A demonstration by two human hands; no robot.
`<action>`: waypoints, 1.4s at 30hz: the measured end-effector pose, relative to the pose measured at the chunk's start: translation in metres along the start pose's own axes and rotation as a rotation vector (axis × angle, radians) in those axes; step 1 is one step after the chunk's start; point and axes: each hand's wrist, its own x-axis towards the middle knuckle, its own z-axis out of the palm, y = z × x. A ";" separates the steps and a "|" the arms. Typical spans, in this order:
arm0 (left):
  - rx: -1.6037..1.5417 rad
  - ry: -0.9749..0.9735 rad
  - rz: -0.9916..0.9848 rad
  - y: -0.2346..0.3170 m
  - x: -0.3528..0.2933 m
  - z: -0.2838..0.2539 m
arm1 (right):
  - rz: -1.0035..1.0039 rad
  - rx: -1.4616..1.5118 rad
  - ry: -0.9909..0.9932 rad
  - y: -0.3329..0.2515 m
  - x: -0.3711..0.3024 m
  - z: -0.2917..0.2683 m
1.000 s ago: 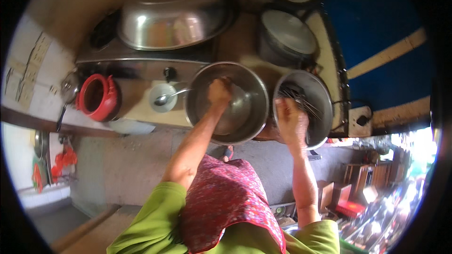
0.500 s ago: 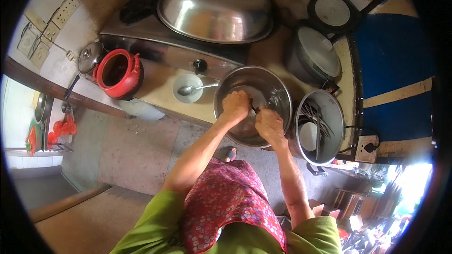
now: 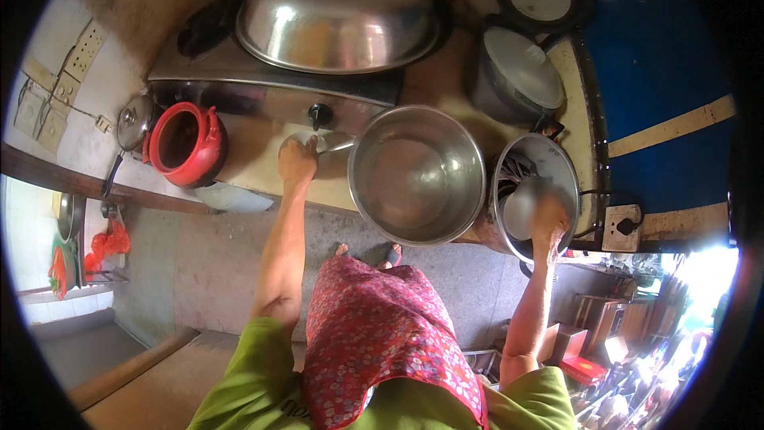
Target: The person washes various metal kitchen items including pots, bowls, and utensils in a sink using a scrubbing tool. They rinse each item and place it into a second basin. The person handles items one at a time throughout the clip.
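My left hand (image 3: 297, 161) is closed at the near rim of a small white bowl (image 3: 296, 140) on the counter, covering much of it. Beside its thumb a metal spoon (image 3: 338, 144) points toward the basin. My right hand (image 3: 550, 219) reaches into a deep grey metal pot (image 3: 570, 167) at the right, its fingers smeared by motion. Next to those fingers a white bowl (image 3: 519, 213) lies in the pot, with dark, thin chopsticks (image 3: 513, 171) behind it. Between my hands stands a wide steel basin (image 3: 417, 227) with a little cloudy liquid (image 3: 406, 163) at its bottom.
A red clay pot (image 3: 208, 147) and a small lidded pan (image 3: 137, 123) stand at the left. Behind are a stove with a black knob (image 3: 320, 116) and a large domed steel lid (image 3: 342, 24). A lidded dark pot (image 3: 521, 72) stands back right. A plugged socket (image 3: 622, 227) sits at the right.
Both hands have left the steel basin. My left hand moved left to the small white bowl; my right hand moved right into the grey pot. The view has shifted slightly.
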 end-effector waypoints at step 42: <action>-1.631 -0.573 -0.460 0.042 -0.132 -0.109 | 0.606 1.386 -0.159 0.008 0.280 0.071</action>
